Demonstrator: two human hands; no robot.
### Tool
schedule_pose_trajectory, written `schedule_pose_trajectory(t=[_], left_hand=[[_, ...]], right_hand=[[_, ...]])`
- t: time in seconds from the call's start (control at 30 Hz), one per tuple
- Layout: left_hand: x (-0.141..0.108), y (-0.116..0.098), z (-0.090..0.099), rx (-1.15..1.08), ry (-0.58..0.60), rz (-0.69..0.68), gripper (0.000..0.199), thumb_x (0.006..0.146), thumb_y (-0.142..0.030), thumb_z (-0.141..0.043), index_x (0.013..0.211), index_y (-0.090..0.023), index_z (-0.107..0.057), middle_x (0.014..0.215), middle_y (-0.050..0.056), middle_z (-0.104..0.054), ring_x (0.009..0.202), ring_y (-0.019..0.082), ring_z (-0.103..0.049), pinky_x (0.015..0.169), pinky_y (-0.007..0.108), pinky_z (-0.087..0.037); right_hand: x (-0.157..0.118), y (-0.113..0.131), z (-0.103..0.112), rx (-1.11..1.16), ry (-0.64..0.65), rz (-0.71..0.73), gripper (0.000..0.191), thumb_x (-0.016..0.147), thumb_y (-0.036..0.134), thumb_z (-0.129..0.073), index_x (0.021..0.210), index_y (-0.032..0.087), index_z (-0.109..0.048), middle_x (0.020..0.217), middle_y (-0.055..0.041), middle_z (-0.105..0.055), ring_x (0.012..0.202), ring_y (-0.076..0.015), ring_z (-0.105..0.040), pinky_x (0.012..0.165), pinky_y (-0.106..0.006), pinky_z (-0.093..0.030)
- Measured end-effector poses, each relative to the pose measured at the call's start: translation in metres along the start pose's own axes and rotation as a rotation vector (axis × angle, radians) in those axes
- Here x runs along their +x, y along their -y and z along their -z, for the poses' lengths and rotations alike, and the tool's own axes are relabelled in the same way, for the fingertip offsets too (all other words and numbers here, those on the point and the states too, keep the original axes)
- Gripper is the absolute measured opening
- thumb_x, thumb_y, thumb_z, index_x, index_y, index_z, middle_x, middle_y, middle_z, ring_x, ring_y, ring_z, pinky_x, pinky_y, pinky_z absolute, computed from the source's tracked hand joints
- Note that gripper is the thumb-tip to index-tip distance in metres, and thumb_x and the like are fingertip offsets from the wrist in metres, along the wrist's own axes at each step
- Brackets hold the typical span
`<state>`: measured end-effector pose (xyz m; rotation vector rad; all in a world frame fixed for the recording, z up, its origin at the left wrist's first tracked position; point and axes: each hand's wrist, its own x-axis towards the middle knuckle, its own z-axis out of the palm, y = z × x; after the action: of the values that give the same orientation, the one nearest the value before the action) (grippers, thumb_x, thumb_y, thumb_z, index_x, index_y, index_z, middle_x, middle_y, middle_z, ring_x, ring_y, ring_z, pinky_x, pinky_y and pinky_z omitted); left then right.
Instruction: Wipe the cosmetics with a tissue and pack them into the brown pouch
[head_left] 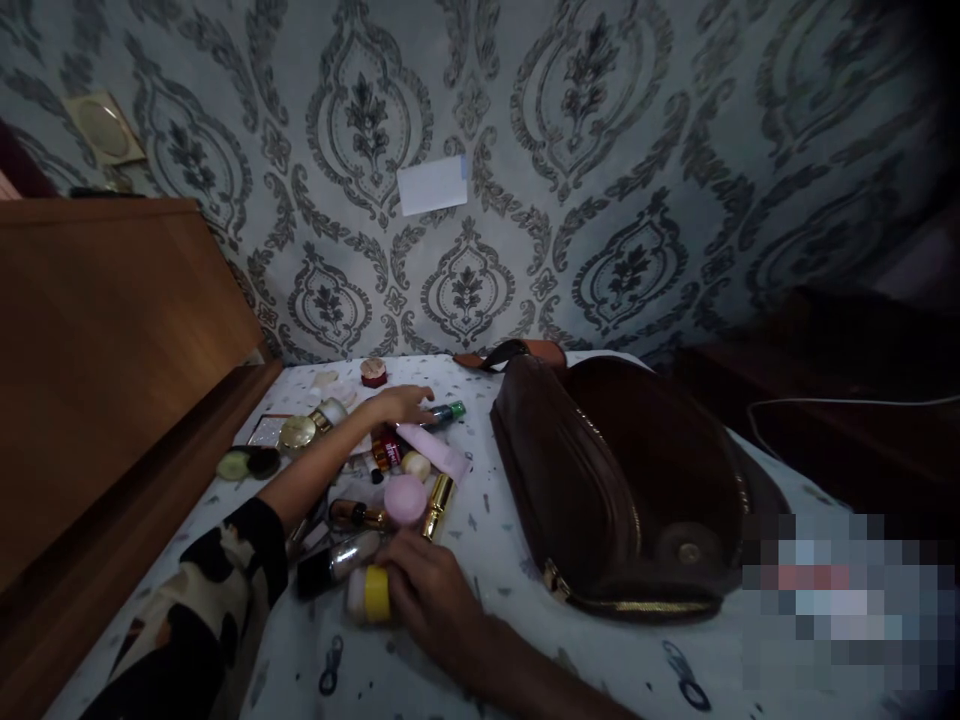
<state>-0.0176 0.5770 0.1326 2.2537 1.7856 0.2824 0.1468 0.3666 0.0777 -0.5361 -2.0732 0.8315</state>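
Toiletries and cosmetics lie in a loose pile on a white patterned cloth (525,640). My left hand (405,404) reaches over the back of the pile, beside a dark bottle with a green end (450,411); its fingers are apart. A lilac tube (435,450) lies just below it. My right hand (427,590) is at the front, its fingers curled against a small jar with a yellow lid (376,594). Around it are a pink round jar (406,499), a gold tube (438,506) and a black-capped bottle (337,562). A dark brown bag (600,480) stands to the right.
A wooden panel (112,380) borders the left side. Patterned wallpaper rises behind, with a white card (433,186) on it. A small red box (373,372) sits near the wall. A white cable (847,401) crosses the dark area at right.
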Motion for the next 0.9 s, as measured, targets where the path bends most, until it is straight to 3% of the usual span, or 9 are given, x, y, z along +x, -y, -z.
schedule_pose_trajectory(t=[0.07,0.13,0.27,0.4,0.57,0.73,0.9], left_hand=[[0.000,-0.013,-0.007,0.069,0.100,0.020,0.041,0.066,-0.037,-0.082,0.101,-0.019,-0.070,0.100,0.009,-0.071,0.091,0.026,-0.063,0.079,0.035,-0.050],[0.003,-0.020,-0.007,0.142,0.188,0.060,0.037,0.074,-0.038,-0.077,0.103,-0.016,-0.068,0.106,0.011,-0.069,0.095,0.025,-0.063,0.083,0.038,-0.052],[0.010,-0.018,0.011,0.269,0.269,0.156,0.034,0.092,-0.037,-0.060,0.117,-0.014,-0.060,0.117,0.009,-0.062,0.102,0.022,-0.063,0.087,0.043,-0.054],[0.007,-0.007,0.028,0.365,0.239,0.225,0.037,0.091,-0.037,-0.061,0.120,-0.015,-0.059,0.123,0.011,-0.061,0.109,0.024,-0.061,0.092,0.046,-0.051],[-0.008,-0.001,0.034,0.453,0.125,0.263,0.044,0.081,-0.039,-0.066,0.117,-0.013,-0.061,0.125,0.020,-0.062,0.121,0.037,-0.054,0.095,0.043,-0.045],[-0.019,-0.016,0.021,0.492,0.075,0.177,0.050,0.080,-0.040,-0.064,0.124,-0.017,-0.055,0.123,0.017,-0.063,0.118,0.033,-0.057,0.094,0.041,-0.045],[-0.026,-0.034,-0.002,0.463,0.055,0.113,0.039,0.080,-0.033,-0.065,0.116,-0.022,-0.059,0.117,0.011,-0.067,0.111,0.029,-0.061,0.089,0.036,-0.047]], right_hand=[[0.000,0.000,0.000,-0.002,0.000,0.011,0.022,0.086,0.005,-0.042,0.090,0.021,-0.058,0.085,-0.0030,-0.062,0.076,-0.0156,-0.059,0.070,-0.025,-0.047],[0.000,-0.001,-0.001,-0.012,0.000,0.017,0.022,0.085,0.005,-0.042,0.089,0.021,-0.058,0.084,-0.0030,-0.062,0.074,-0.0155,-0.058,0.069,-0.025,-0.047],[-0.001,-0.002,-0.002,-0.034,0.023,0.033,0.022,0.084,0.004,-0.043,0.090,0.020,-0.058,0.087,-0.0040,-0.063,0.078,-0.0163,-0.059,0.071,-0.026,-0.047],[-0.002,-0.005,-0.005,-0.087,0.027,0.055,0.025,0.080,0.003,-0.044,0.092,0.020,-0.058,0.086,-0.0035,-0.062,0.079,-0.0170,-0.059,0.073,-0.026,-0.047],[-0.002,-0.009,-0.007,-0.117,0.029,0.057,0.026,0.079,0.003,-0.045,0.092,0.020,-0.058,0.087,-0.0037,-0.062,0.079,-0.0174,-0.059,0.073,-0.026,-0.048],[-0.002,-0.012,-0.009,-0.085,0.025,0.083,0.024,0.081,0.003,-0.045,0.093,0.019,-0.059,0.088,-0.0041,-0.062,0.080,-0.0170,-0.059,0.075,-0.026,-0.047],[-0.002,-0.013,-0.010,-0.102,0.019,0.064,0.021,0.081,0.003,-0.045,0.087,0.019,-0.058,0.084,-0.0036,-0.061,0.077,-0.0171,-0.057,0.072,-0.027,-0.046]])
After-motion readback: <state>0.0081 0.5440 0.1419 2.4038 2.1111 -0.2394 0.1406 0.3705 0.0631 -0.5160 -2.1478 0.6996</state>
